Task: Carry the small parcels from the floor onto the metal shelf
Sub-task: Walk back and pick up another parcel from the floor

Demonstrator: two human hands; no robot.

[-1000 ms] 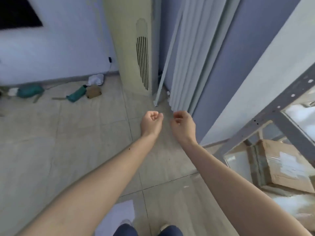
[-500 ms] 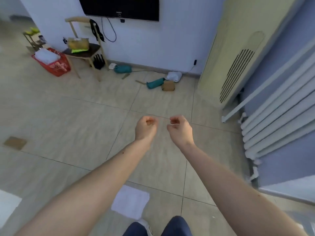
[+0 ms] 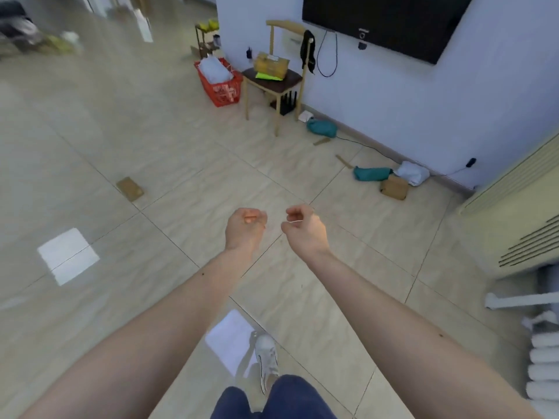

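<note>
Over tiled floor (image 3: 181,146), left hand (image 3: 245,226) & right hand (image 3: 305,229) curled, empty; far-left clutter (image 3: 36,37) blurred

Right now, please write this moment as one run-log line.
left hand: fist, empty | right hand: curled, empty | brown parcel: on floor by wall | shelf: not visible

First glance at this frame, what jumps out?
Two bare forearms reach up the middle, the left hand and right hand both curled shut and holding nothing. The red basket beside the wooden chair stands out at the far wall, under the black TV. Small parcels dot the tiles: a brown box right, a flat brown parcel left.
</note>
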